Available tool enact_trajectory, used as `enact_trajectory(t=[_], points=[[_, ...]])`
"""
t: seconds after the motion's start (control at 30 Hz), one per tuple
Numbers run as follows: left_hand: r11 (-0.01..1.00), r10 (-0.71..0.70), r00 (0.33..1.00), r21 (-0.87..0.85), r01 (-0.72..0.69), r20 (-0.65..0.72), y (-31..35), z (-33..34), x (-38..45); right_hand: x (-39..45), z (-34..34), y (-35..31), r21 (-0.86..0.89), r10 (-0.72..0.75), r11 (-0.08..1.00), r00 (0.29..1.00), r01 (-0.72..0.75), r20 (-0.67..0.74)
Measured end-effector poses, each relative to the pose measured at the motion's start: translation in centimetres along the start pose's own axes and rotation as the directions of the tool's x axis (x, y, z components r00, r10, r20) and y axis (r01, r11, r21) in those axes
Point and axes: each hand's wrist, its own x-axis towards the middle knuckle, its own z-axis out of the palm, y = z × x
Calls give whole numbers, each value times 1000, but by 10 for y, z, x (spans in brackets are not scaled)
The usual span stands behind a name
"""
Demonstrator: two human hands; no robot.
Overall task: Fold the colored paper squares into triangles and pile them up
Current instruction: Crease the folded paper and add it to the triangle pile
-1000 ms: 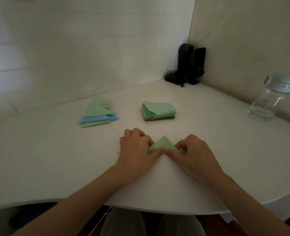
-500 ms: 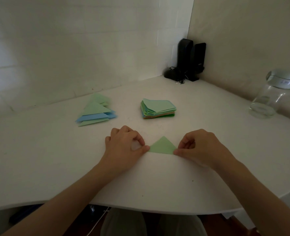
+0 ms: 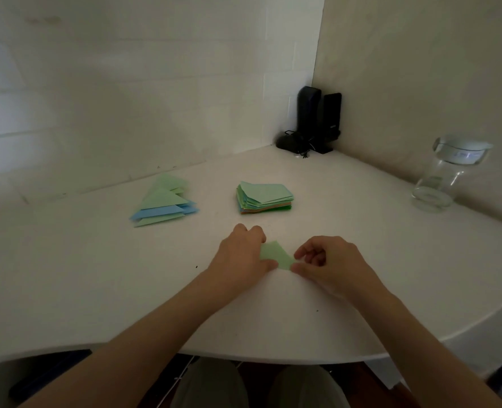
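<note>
A light green folded paper triangle (image 3: 275, 255) sits near the front middle of the white table (image 3: 67, 275), held between both hands. My left hand (image 3: 242, 257) covers its left part, fingers curled over the paper and thumb on its lower edge. My right hand (image 3: 327, 265) pinches the triangle's right corner between thumb and forefinger. A pile of folded green and blue triangles (image 3: 163, 201) lies further back on the left. A stack of unfolded coloured paper squares (image 3: 264, 198), green on top, lies behind the hands.
A clear glass jar (image 3: 447, 175) stands at the right by the wall. Two black speakers (image 3: 317, 119) with a cable fill the far corner. The table's curved front edge runs just above my knees.
The hands, spread at the triangle's two lower corners half a second ago, have closed in. The left hand now lies over the paper's left part, and the triangle has turned and lifted slightly.
</note>
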Motion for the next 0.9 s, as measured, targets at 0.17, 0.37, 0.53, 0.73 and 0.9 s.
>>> enact_trajectory(t=[0.17,0.37,0.53,0.73,0.9], points=[[971,-5,999,-239,-6,-45,-11,-5,1,-2,3,2,-12,-21,1000,1000,21,-14],[910,-29,992,-414,-26,-127,-28,-12,-3,9,5,-12,-69,14,998,999,-11,33],[881,-116,973,-472,8,-200,-66,-42,4,30,2,-27,-159,-23,987,998,12,-67],[813,-343,881,-572,104,-326,-145,-86,37,80,14,-39,-169,-210,970,950,173,-230],[828,-440,805,-526,193,-398,-180,-96,63,114,33,-43,-255,-255,946,945,200,-206]])
